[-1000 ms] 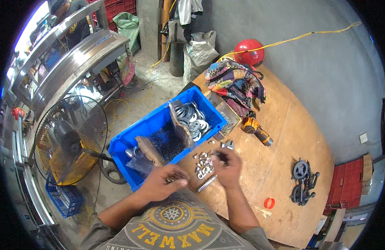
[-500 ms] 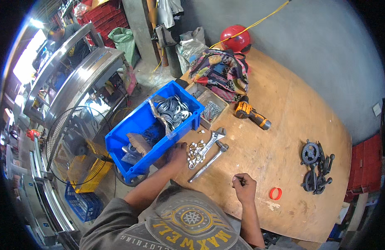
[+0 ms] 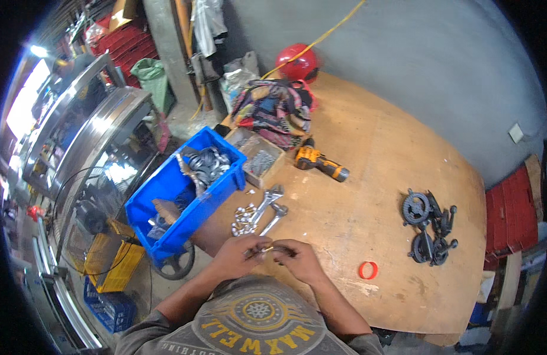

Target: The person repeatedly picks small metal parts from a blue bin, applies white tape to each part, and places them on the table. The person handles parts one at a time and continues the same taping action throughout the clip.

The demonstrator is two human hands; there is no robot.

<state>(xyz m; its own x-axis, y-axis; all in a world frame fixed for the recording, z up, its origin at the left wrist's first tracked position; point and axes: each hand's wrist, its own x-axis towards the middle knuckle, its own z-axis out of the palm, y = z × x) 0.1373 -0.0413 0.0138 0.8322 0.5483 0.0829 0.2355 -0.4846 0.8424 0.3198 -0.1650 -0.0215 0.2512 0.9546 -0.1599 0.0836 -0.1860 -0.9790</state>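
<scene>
Close to my body, at the near edge of the wooden table, my two hands meet fingertip to fingertip. My left hand (image 3: 239,255) and my right hand (image 3: 299,261) are both closed on a small shiny metal fitting (image 3: 267,249), mostly hidden by the fingers. Just beyond the left hand lies a pile of small silver and brass-coloured fittings (image 3: 244,219). An adjustable wrench (image 3: 266,203) rests against that pile. Beside it lies a ratchet wrench (image 3: 277,218), its handle end partly hidden behind my hands.
To the left stands a blue bin (image 3: 193,213) holding metal rings. Behind the wrenches are a wooden box (image 3: 265,167) of screws, an orange-and-black cordless drill (image 3: 319,163) and a patterned backpack (image 3: 273,109). Rightward lie a red ring (image 3: 367,270) and black crank parts (image 3: 426,228).
My left hand has come back from beside the pile, and my right hand has moved left to meet it at the fitting. The whole view has shifted, with table things appearing further left.
</scene>
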